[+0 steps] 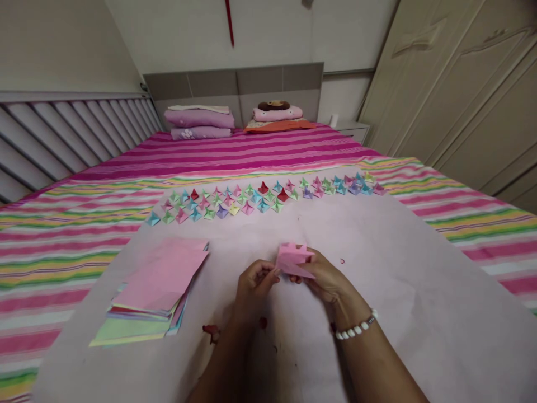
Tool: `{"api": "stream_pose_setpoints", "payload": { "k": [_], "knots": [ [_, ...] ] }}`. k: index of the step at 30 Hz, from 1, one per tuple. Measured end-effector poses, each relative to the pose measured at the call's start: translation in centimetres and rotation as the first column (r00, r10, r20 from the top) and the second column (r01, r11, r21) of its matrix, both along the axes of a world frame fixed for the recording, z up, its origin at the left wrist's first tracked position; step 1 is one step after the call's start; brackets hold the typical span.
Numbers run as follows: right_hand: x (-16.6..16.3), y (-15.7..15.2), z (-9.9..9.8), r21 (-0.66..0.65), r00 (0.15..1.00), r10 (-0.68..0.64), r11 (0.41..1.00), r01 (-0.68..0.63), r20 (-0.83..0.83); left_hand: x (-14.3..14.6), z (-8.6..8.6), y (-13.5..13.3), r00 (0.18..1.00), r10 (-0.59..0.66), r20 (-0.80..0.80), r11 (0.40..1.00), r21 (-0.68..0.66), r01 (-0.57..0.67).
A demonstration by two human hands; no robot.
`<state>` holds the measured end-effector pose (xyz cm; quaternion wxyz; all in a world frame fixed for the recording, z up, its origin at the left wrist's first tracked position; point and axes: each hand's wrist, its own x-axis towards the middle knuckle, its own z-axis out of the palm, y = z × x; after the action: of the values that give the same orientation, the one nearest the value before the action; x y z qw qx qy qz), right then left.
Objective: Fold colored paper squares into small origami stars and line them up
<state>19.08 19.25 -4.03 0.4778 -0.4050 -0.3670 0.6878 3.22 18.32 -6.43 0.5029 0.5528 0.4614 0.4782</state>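
A piece of pink folded paper (293, 258) with pointed corners is held between my two hands, above the pale sheet (377, 313). My left hand (257, 282) pinches its left lower edge between thumb and fingertips. At its right side, my right hand (323, 274) grips it, the thumb near its front and the other fingers partly hidden behind the paper. Left of my hands lies a stack of coloured paper (161, 274), pink on top, with green, yellow, red and blue edges showing. Small folded paper pieces (247, 207) in several colours stand in rows beyond my hands.
Dark red paper scraps (212, 332) lie by my left forearm. The pale sheet rests on a bed with a striped cover (50, 257). Folded purple bedding (201, 118) and a pink pile (277, 115) sit by the headboard. A railing (79, 134) runs along the left, wardrobe doors (465, 106) the right.
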Motion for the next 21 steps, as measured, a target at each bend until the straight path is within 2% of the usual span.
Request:
{"api": "stream_pose_setpoints", "payload": {
  "k": [9, 12, 15, 18, 21],
  "knots": [
    [-0.3, 0.3, 0.1, 0.127, 0.987, 0.02, 0.992, 0.0, -0.159, 0.0, -0.3, 0.4, 0.98, 0.092, 0.174, 0.995, -0.066, -0.081],
    [-0.9, 0.1, 0.0, 0.177, 0.993, 0.015, 0.984, 0.007, -0.12, -0.1, -0.5, 0.5, 0.963, 0.09, 0.253, 0.994, -0.087, -0.07],
    [-1.4, 0.1, -0.3, 0.181, 0.995, -0.078, 0.979, 0.089, -0.067, -0.1, -0.2, 0.3, 0.965, 0.085, 0.246, 0.993, -0.095, -0.063],
    [-1.5, 0.1, -0.6, 0.19, 0.987, -0.162, 0.969, 0.158, 0.009, 0.2, 0.2, 0.1, 0.963, 0.022, 0.269, 0.995, -0.104, 0.007],
    [-1.3, 0.1, -0.8, 0.223, 0.985, -0.145, 0.967, 0.12, 0.097, 0.4, 0.4, 0.0, 0.929, -0.03, 0.37, 0.991, -0.11, 0.076]
  ]
}}
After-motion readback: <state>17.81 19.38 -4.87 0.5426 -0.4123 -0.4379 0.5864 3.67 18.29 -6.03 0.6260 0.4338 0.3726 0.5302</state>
